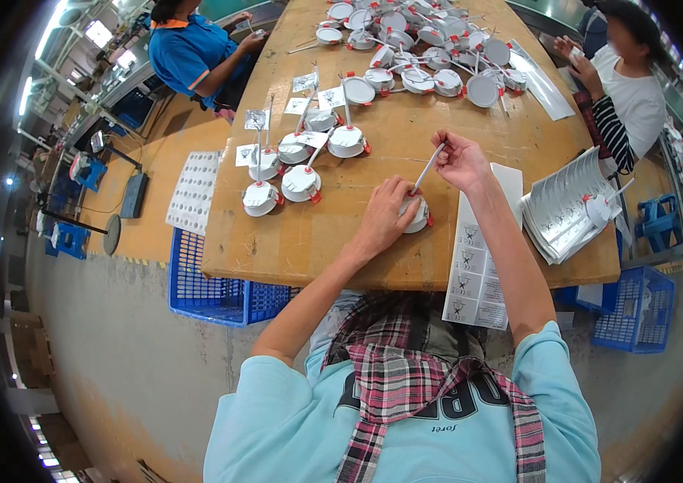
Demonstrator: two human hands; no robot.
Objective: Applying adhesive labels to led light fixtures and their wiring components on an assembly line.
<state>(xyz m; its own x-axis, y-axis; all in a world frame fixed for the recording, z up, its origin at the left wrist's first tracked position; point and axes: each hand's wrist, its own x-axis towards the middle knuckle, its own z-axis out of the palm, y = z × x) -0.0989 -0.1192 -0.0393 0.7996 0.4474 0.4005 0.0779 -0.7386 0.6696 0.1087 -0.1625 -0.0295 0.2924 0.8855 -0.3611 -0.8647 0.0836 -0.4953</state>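
A round white downlight (pixel 416 221) with red clips rests on the table in front of me. My left hand (pixel 383 216) is closed around its side. From its top rises a white cable (pixel 427 171), whose upper end is pinched in the fingers of my right hand (pixel 462 164). Under my right forearm lies a sheet of printed silver-white labels (pixel 470 270), overhanging the table's near edge. To the left stand several downlights (pixel 301 184) with cables up, and label flags (pixel 256 120) stick out from some cables.
A pile of downlights (pixel 482 91) covers the far table (pixel 341 241). At right, a downlight (pixel 598 211) lies on stacked label sheets (pixel 555 217). Blue crates (pixel 206 298) stand below the edge. One person in blue (pixel 189 56) is at far left, another in white (pixel 627 101) at right.
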